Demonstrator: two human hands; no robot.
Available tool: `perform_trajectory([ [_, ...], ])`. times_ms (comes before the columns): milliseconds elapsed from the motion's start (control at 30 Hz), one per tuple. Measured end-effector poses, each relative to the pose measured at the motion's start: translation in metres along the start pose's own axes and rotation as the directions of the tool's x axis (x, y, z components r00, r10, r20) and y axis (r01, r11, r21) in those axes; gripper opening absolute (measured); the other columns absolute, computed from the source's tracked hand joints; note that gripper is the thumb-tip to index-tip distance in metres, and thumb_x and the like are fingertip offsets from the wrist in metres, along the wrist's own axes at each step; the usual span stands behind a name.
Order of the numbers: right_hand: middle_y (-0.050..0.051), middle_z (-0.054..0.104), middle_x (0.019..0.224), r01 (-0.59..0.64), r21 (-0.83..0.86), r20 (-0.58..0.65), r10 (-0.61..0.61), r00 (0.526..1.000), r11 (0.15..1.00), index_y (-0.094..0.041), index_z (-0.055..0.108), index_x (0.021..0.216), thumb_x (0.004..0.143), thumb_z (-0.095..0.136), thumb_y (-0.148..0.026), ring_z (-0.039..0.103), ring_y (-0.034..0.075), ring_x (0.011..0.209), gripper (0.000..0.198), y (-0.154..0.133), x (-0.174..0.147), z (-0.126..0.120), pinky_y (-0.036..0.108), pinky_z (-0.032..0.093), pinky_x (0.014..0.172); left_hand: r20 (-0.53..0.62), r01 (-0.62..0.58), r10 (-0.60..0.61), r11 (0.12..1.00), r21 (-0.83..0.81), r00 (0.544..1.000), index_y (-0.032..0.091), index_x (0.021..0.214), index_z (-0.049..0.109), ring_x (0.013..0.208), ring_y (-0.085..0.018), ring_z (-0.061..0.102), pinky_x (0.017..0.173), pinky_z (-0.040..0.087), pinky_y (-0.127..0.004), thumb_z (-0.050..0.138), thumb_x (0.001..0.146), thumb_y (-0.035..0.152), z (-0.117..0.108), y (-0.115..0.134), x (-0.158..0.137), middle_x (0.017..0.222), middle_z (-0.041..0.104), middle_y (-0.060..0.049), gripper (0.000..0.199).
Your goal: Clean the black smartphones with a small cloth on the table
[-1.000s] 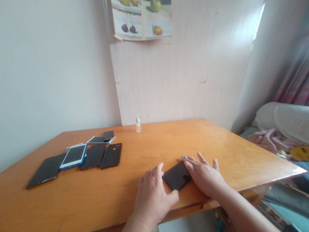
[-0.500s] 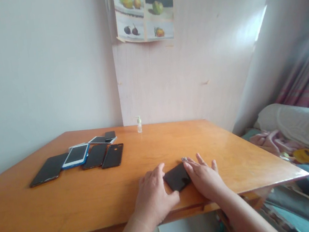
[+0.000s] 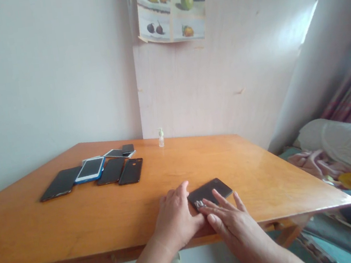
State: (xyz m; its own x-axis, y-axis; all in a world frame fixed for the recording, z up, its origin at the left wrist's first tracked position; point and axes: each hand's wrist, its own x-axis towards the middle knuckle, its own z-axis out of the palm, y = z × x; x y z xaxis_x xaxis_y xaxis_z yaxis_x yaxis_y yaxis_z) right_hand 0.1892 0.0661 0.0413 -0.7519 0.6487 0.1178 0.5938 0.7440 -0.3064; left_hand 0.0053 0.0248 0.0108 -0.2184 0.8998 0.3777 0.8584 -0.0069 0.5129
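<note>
A dark smartphone (image 3: 211, 190) lies flat near the table's front edge. My left hand (image 3: 177, 219) braces its left end, with index finger and thumb curved around the near corner. Over the phone's near side reaches my right hand (image 3: 233, 219), fingers stretched and somewhat spread. Under its fingertips, at the phone's left end, is a small crumpled whitish-grey wad (image 3: 199, 204); its material is too small to tell. Part of the phone is hidden by the right fingers.
Several phones lie at the left, among them a white-fronted phone in a blue case (image 3: 90, 169) and a black phone (image 3: 131, 171), beside a large dark tablet (image 3: 61, 183). A small pump bottle (image 3: 161, 138) stands at the back of the wooden table (image 3: 77, 225).
My right hand has slid the crumpled wad from the phone's far right side to its near left end. More of the phone's far right part now shows. My left hand stays at its edge.
</note>
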Motion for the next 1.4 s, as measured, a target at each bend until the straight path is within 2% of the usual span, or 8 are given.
perform_trajectory([
  [233,-0.005,0.049,0.143,0.018,-0.003,-0.024,-0.018,1.0,1.0,-0.042,0.043,0.14,0.102,0.018,-0.046,0.02,0.028,0.144,0.046,-0.013,0.038,0.007,0.072,0.003,0.108,-0.003,0.026,-0.026,0.999,0.039,1.0,0.017,0.136,0.038,0.111,-0.029,0.056,0.097,0.038,-0.043,0.058,0.076,0.033,-0.003,0.003,0.002,0.12,0.063,-0.014,0.066],
  [467,-0.006,0.046,0.145,-0.038,0.0,-0.044,0.038,0.998,0.999,-0.041,0.047,0.138,0.1,0.023,-0.051,0.019,0.027,0.144,0.045,0.01,-0.003,0.011,0.066,0.002,0.112,-0.014,0.002,-0.002,1.0,0.027,1.0,0.019,0.137,0.037,0.11,-0.029,0.056,0.099,0.038,-0.044,0.065,0.069,0.035,-0.004,0.005,0.0,0.115,0.064,-0.011,0.076],
  [533,-0.006,0.047,0.144,-0.064,-0.011,-0.052,0.064,0.997,0.998,-0.041,0.049,0.136,0.1,0.025,-0.051,0.019,0.027,0.144,0.045,0.013,-0.005,0.011,0.066,0.002,0.112,-0.018,-0.011,0.012,0.999,0.035,1.0,0.019,0.136,0.038,0.111,-0.029,0.055,0.099,0.038,-0.044,0.065,0.069,0.034,-0.004,0.005,0.0,0.115,0.064,-0.011,0.074],
  [800,-0.003,0.046,0.145,-0.079,-0.073,-0.085,0.072,0.994,0.994,-0.035,0.049,0.137,0.101,0.022,-0.045,0.021,0.029,0.144,0.046,0.005,0.044,0.006,0.07,0.003,0.109,0.0,-0.016,0.016,0.996,0.087,1.0,0.018,0.133,0.042,0.114,-0.03,0.054,0.1,0.038,-0.044,0.06,0.072,0.032,-0.003,0.006,0.001,0.122,0.063,-0.012,0.065],
  [967,-0.003,0.047,0.144,-0.098,-0.07,-0.089,0.092,0.992,0.993,-0.037,0.049,0.137,0.1,0.024,-0.049,0.018,0.029,0.145,0.046,0.023,0.01,0.01,0.069,0.001,0.11,0.024,-0.025,0.022,0.994,0.11,0.999,0.019,0.135,0.042,0.117,-0.03,0.051,0.101,0.035,-0.043,0.061,0.071,0.033,-0.005,0.008,0.001,0.125,0.06,-0.012,0.068],
  [1100,-0.002,0.047,0.144,-0.123,-0.07,-0.098,0.116,0.988,0.99,-0.039,0.048,0.137,0.099,0.025,-0.051,0.019,0.029,0.144,0.046,0.033,-0.009,0.011,0.069,0.003,0.111,0.062,-0.031,0.022,0.987,0.16,0.998,0.023,0.129,0.051,0.113,-0.031,0.051,0.096,0.036,-0.044,0.061,0.075,0.047,-0.008,0.012,0.002,0.118,0.059,-0.011,0.06],
  [1300,-0.003,0.046,0.146,-0.116,-0.073,-0.092,0.109,0.99,0.991,-0.036,0.05,0.136,0.1,0.023,-0.047,0.02,0.03,0.144,0.046,0.021,0.03,0.003,0.071,0.004,0.109,0.099,-0.066,0.046,0.976,0.206,0.994,0.029,0.116,0.059,0.105,-0.028,0.053,0.088,0.038,-0.039,0.061,0.078,0.045,-0.01,0.015,0.003,0.105,0.059,-0.007,0.041],
  [1400,-0.001,0.044,0.147,-0.121,-0.076,-0.09,0.114,0.989,0.99,-0.035,0.05,0.137,0.1,0.025,-0.045,0.019,0.03,0.144,0.045,0.021,0.035,0.002,0.071,0.003,0.109,0.1,-0.061,0.039,0.974,0.22,0.994,0.029,0.115,0.059,0.103,-0.027,0.053,0.086,0.038,-0.038,0.059,0.08,0.044,-0.011,0.016,0.002,0.103,0.058,-0.007,0.039],
])
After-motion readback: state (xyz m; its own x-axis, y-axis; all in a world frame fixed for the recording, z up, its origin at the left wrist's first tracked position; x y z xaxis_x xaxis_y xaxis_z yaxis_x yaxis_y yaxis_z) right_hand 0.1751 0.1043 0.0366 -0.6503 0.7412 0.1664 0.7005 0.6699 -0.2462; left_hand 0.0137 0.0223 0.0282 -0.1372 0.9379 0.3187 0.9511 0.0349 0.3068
